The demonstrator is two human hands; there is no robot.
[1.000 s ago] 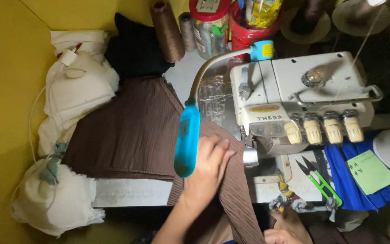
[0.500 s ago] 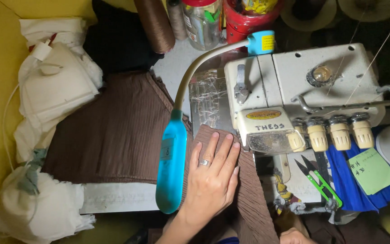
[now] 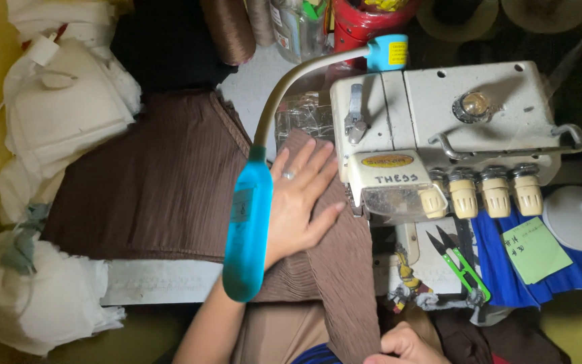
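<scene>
The left hand (image 3: 301, 202) has slid forward and now lies open and flat on the brown pleated cloth (image 3: 163, 182), pressing it beside the white sewing machine (image 3: 439, 128). The right hand (image 3: 405, 347) pinches the cloth's lower edge. A blue lamp (image 3: 247, 236) hangs above the crowded, dim worktable (image 3: 149, 280).

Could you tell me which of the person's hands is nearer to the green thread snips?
Right. The right hand grips fabric just below-left of the green thread snips; the left hand lies flat across the brown fabric.
</scene>
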